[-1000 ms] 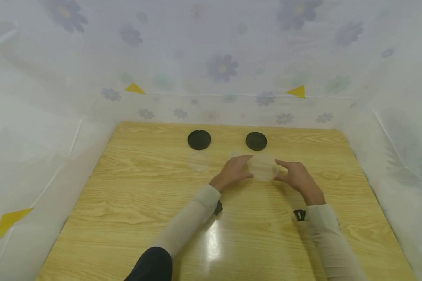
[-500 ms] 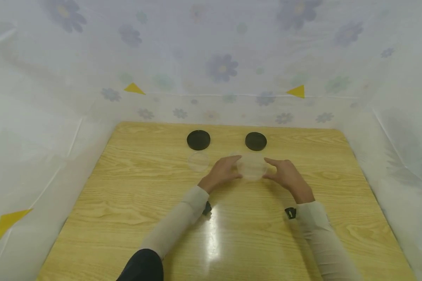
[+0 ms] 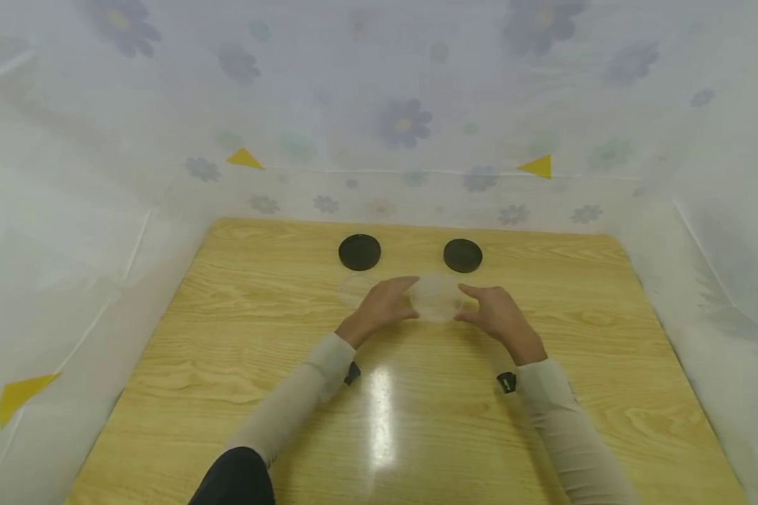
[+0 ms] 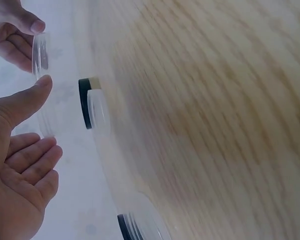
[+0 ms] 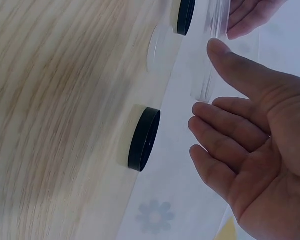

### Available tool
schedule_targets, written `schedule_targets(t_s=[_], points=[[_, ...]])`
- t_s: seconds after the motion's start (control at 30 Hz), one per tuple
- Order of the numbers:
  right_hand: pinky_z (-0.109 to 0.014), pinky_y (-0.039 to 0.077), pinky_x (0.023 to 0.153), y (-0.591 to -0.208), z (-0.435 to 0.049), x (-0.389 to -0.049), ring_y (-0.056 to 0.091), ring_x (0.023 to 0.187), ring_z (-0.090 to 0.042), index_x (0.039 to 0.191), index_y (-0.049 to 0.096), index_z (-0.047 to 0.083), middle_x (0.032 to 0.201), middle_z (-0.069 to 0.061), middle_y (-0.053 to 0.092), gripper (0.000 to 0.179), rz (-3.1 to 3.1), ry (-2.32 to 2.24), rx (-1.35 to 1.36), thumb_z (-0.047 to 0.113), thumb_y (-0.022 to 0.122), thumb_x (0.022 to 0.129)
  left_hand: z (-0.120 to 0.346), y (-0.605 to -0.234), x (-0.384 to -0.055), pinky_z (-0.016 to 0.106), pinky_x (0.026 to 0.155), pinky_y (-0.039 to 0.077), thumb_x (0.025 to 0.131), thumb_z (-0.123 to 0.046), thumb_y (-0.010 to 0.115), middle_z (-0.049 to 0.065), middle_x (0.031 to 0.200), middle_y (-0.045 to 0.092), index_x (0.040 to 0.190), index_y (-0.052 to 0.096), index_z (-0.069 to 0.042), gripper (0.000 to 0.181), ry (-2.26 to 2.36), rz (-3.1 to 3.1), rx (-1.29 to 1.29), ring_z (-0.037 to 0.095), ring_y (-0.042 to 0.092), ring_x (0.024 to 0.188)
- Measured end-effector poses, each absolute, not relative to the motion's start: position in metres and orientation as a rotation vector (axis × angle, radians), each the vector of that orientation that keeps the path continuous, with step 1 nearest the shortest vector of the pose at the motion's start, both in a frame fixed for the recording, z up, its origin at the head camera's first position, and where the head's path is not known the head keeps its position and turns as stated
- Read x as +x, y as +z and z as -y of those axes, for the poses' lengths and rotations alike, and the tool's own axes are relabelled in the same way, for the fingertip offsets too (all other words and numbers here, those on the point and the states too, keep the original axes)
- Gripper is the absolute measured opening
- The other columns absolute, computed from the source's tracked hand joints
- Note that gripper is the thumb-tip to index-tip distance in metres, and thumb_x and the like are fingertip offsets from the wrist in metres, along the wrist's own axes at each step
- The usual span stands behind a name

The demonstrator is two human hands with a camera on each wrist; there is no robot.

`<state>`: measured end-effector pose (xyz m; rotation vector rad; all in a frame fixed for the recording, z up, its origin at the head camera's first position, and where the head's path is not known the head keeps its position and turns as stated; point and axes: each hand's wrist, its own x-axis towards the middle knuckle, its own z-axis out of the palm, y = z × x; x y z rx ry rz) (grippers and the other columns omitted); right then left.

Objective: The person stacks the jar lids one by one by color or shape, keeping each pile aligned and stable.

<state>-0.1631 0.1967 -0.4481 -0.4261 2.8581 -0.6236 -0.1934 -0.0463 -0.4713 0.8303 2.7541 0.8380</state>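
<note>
Clear and plastic-looking, a round jar (image 3: 436, 298) lies midway between the left hand (image 3: 382, 305) and right hand (image 3: 495, 312), both gripping its sides with thumb and fingers, its threaded rim uppermost. Just past it on the wood-grained desk (image 3: 606, 365) are two flat, round black lids (image 3: 462, 255), with another clear vessel (image 5: 159, 50) set between; whether the gripped jar touches down, I can't tell.

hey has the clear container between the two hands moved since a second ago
Yes, the clear container has shifted left, judged against the right black lid.
</note>
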Motion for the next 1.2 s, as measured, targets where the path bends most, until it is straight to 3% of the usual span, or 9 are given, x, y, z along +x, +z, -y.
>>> schedule_targets(t_s=[0.07, 0.13, 0.2, 0.23, 0.3, 0.43, 0.53, 0.67, 1.2], points=[[-0.041, 0.053, 0.075, -0.449, -0.194, -0.163, 0.05, 0.055, -0.013, 0.139, 0.046, 0.005, 0.091, -0.018, 0.069, 0.066, -2.863, -0.627, -0.432, 0.032, 0.071, 0.084, 0.05, -0.47, -0.193, 0.037, 0.112, 0.038, 0.081, -0.029, 0.075, 0.009, 0.144, 0.048, 0.141, 0.043, -0.006, 0.072, 0.827, -2.764, 0.838, 0.026, 0.047, 0.132], [-0.046, 0.053, 0.083, -0.45, -0.191, -0.164, 0.061, 0.071, -0.02, 0.139, 0.047, 0.004, 0.114, -0.022, 0.066, 0.066, -2.876, -0.626, -0.451, 0.032, 0.072, 0.084, 0.054, -0.469, -0.191, 0.037, 0.112, 0.038, 0.081, -0.029, 0.075, 0.01, 0.143, 0.049, 0.14, 0.044, -0.006, 0.071, 0.83, -2.774, 0.841, 0.027, 0.048, 0.131], [-0.048, 0.053, 0.087, -0.45, -0.188, -0.163, 0.065, 0.087, -0.027, 0.138, 0.048, 0.004, 0.124, -0.022, 0.062, 0.066, -2.885, -0.635, -0.476, 0.031, 0.073, 0.083, 0.058, -0.469, -0.19, 0.038, 0.112, 0.039, 0.08, -0.029, 0.076, 0.011, 0.143, 0.049, 0.14, 0.045, -0.005, 0.071, 0.839, -2.776, 0.843, 0.027, 0.048, 0.131], [-0.048, 0.053, 0.087, -0.451, -0.186, -0.164, 0.066, 0.09, -0.029, 0.138, 0.048, 0.004, 0.124, -0.022, 0.062, 0.066, -2.887, -0.639, -0.487, 0.031, 0.073, 0.083, 0.059, -0.469, -0.19, 0.039, 0.112, 0.038, 0.081, -0.028, 0.076, 0.011, 0.143, 0.049, 0.14, 0.045, -0.005, 0.071, 0.843, -2.774, 0.84, 0.028, 0.048, 0.131], [-0.046, 0.053, 0.083, -0.452, -0.184, -0.164, 0.065, 0.082, -0.03, 0.138, 0.048, 0.003, 0.113, -0.021, 0.066, 0.066, -2.874, -0.652, -0.504, 0.031, 0.072, 0.083, 0.062, -0.469, -0.188, 0.039, 0.112, 0.038, 0.081, -0.028, 0.075, 0.011, 0.142, 0.049, 0.14, 0.045, -0.005, 0.07, 0.838, -2.771, 0.828, 0.028, 0.048, 0.131], [-0.044, 0.054, 0.083, -0.455, -0.178, -0.164, 0.064, 0.076, -0.026, 0.137, 0.049, 0.003, 0.109, -0.019, 0.068, 0.065, -2.867, -0.671, -0.528, 0.032, 0.073, 0.083, 0.068, -0.471, -0.186, 0.039, 0.113, 0.037, 0.082, -0.027, 0.073, 0.011, 0.142, 0.049, 0.14, 0.044, -0.005, 0.068, 0.812, -2.769, 0.8, 0.028, 0.048, 0.131], [-0.047, 0.053, 0.088, -0.457, -0.173, -0.164, 0.066, 0.092, -0.03, 0.135, 0.051, 0.002, 0.123, -0.019, 0.063, 0.064, -2.88, -0.666, -0.56, 0.03, 0.074, 0.081, 0.073, -0.472, -0.184, 0.04, 0.112, 0.037, 0.082, -0.026, 0.073, 0.012, 0.142, 0.05, 0.139, 0.045, -0.005, 0.068, 0.815, -2.773, 0.783, 0.029, 0.048, 0.13], [-0.048, 0.052, 0.091, -0.461, -0.166, -0.164, 0.063, 0.105, -0.035, 0.135, 0.052, 0.003, 0.127, -0.019, 0.06, 0.064, -2.88, -0.64, -0.569, 0.029, 0.074, 0.081, 0.079, -0.473, -0.181, 0.04, 0.112, 0.038, 0.081, -0.025, 0.074, 0.012, 0.141, 0.051, 0.138, 0.046, -0.004, 0.067, 0.798, -2.785, 0.764, 0.03, 0.049, 0.13], [-0.046, 0.053, 0.09, -0.466, -0.144, -0.16, 0.064, 0.105, -0.034, 0.131, 0.056, 0.003, 0.122, -0.018, 0.064, 0.063, -2.897, -0.556, -0.638, 0.03, 0.077, 0.078, 0.097, -0.48, -0.169, 0.041, 0.109, 0.042, 0.077, -0.028, 0.078, 0.014, 0.137, 0.054, 0.135, 0.049, -0.002, 0.069, 0.684, -2.847, 0.785, 0.03, 0.053, 0.125]])
